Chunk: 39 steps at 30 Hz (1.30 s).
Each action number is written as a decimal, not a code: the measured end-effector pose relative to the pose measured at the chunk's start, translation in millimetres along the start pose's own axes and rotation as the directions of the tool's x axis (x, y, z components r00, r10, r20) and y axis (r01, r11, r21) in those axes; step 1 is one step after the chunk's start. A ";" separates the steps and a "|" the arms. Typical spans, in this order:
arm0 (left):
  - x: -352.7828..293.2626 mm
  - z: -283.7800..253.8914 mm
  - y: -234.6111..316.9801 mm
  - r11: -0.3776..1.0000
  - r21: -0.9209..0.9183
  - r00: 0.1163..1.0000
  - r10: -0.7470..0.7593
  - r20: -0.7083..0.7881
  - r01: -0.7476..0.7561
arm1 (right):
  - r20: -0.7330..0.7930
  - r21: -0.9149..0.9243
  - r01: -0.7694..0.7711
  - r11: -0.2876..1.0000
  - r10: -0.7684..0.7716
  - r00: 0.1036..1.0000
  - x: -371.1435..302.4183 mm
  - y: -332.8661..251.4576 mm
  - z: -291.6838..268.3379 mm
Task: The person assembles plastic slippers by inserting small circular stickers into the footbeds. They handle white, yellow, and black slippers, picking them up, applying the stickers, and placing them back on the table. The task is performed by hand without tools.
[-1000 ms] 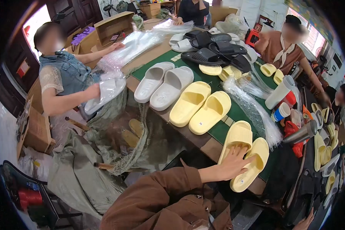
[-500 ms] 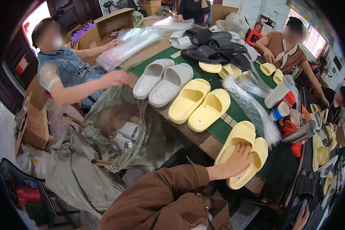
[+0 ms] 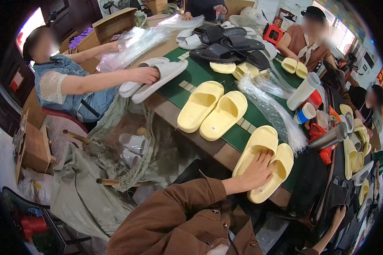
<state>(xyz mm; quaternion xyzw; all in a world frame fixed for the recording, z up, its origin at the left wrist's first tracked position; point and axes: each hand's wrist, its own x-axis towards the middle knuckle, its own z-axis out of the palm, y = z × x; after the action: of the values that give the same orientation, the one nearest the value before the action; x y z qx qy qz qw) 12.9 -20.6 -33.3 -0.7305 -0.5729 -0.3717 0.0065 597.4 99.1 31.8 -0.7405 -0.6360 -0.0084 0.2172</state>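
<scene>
My left hand [image 3: 256, 172] is closed around the adjoining sides of a pair of pale yellow slippers [image 3: 259, 140], fingers tucked inside the openings. The pair rests at the near edge of the table. At the lower right, my right hand [image 3: 338, 215] has its fingers at the near end of a black slipper [image 3: 339, 191] among other footwear; its grip is partly hidden. Another yellow pair [image 3: 220, 123] lies just left of the one I hold. A co-worker's hand [image 3: 147, 75] on the left holds a pair of grey slippers [image 3: 166, 80] at the table edge.
Black slides [image 3: 219, 49] are piled on the green mat. Clear plastic bags [image 3: 272, 114] lie beyond the yellow pairs. A white tumbler [image 3: 302, 91] and a steel flask [image 3: 330, 136] stand right. An open sack [image 3: 136, 170] with wrapped slippers sits below the left edge.
The co-worker on the left has grasped the grey slippers and drawn them left. My right hand has reached farther up to the black slipper. My left hand stays on the yellow pair.
</scene>
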 end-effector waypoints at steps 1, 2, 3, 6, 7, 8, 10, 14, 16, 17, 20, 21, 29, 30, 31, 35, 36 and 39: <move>-1.4 -0.2 -1.8 1.000 0.002 1.000 -0.016 0.006 0.016 | 0.029 0.025 0.024 0.999 -0.025 0.999 1.2 -15.0 0.6; -2.0 -0.5 -2.5 1.000 -0.004 1.000 -0.026 0.010 0.026 | 0.051 0.046 0.042 0.998 -0.045 0.998 -2.2 -29.9 -2.6; -2.7 -0.8 -3.4 0.999 -0.009 0.999 -0.036 0.015 0.036 | 0.049 0.000 0.022 1.000 -0.022 0.999 -5.8 -38.2 -2.7; 0.2 -5.4 -2.6 0.999 -0.039 0.999 -0.018 0.044 0.020 | 0.024 -0.084 -0.019 0.996 0.021 0.999 -18.0 -40.9 -11.3; 1.1 -7.6 -2.4 0.998 -0.065 1.000 -0.013 0.018 0.014 | 0.018 -0.066 -0.004 0.998 0.006 1.000 -21.9 -37.2 -11.4; 1.7 -7.8 -4.7 0.998 -0.070 1.000 -0.004 0.018 0.005 | 0.011 -0.048 0.010 0.999 -0.010 1.000 -25.7 -33.4 -10.6; 4.5 -9.6 -10.5 0.997 -0.078 1.000 0.015 0.017 -0.014 | 0.006 -0.023 0.025 0.999 -0.025 1.000 -30.4 -30.0 -9.7; 11.7 -18.8 -29.4 0.998 -0.052 1.000 0.027 0.000 -0.027 | -0.017 0.037 0.053 0.998 -0.052 0.998 -31.4 -31.1 -5.2; 11.9 -24.9 -47.5 1.000 0.012 1.000 -0.018 0.002 0.018 | -0.027 0.050 0.057 0.997 -0.056 0.998 -33.3 -44.7 -2.8; 12.1 -34.5 -52.8 0.999 0.036 0.999 -0.014 -0.038 0.015 | -0.057 0.039 0.019 0.999 -0.016 0.998 -39.2 -51.8 -3.0; 3.8 -62.4 -73.5 0.994 0.095 0.998 -0.048 -0.044 0.052 | -0.099 0.105 0.106 0.989 -0.096 0.990 -42.0 -45.9 -1.5; 0.1 -70.5 -82.0 0.991 0.114 0.997 -0.069 -0.026 0.072 | -0.108 0.086 0.100 0.991 -0.090 0.990 -43.9 -45.6 -0.6; -18.3 -145.5 -223.3 0.904 0.304 0.953 -0.276 -0.128 0.302 | -0.045 0.206 0.082 0.975 -0.074 0.996 -43.5 -41.9 -2.2; -15.8 -158.9 -239.2 0.894 0.309 0.946 -0.306 -0.109 0.324 | -0.030 0.171 0.070 0.983 -0.066 0.997 -43.6 -39.1 -1.6; -20.8 -167.7 -262.7 0.889 0.326 0.946 -0.287 -0.154 0.323 | -0.012 0.141 0.068 0.988 -0.067 0.998 -42.2 -43.7 -0.7; -13.2 -203.6 -308.8 0.882 0.363 0.954 -0.286 -0.092 0.300 | -0.094 0.000 0.096 0.995 -0.095 0.991 -43.9 -33.7 -1.3; -14.3 -205.5 -317.5 0.871 0.387 0.953 -0.281 -0.113 0.303 | -0.041 0.009 0.096 0.995 -0.095 0.995 -42.5 -30.4 -4.6; -13.5 -204.0 -317.3 0.797 0.478 0.928 -0.340 -0.152 0.370 | 0.047 0.079 0.088 0.993 -0.092 0.995 -40.3 -43.7 -11.6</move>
<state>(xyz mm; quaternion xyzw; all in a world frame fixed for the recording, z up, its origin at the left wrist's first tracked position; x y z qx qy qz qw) -364.3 -11.7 -25.2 -0.5722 -0.7752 -0.2271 0.1417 551.5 61.6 44.2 -0.7021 -0.6738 0.0250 0.2290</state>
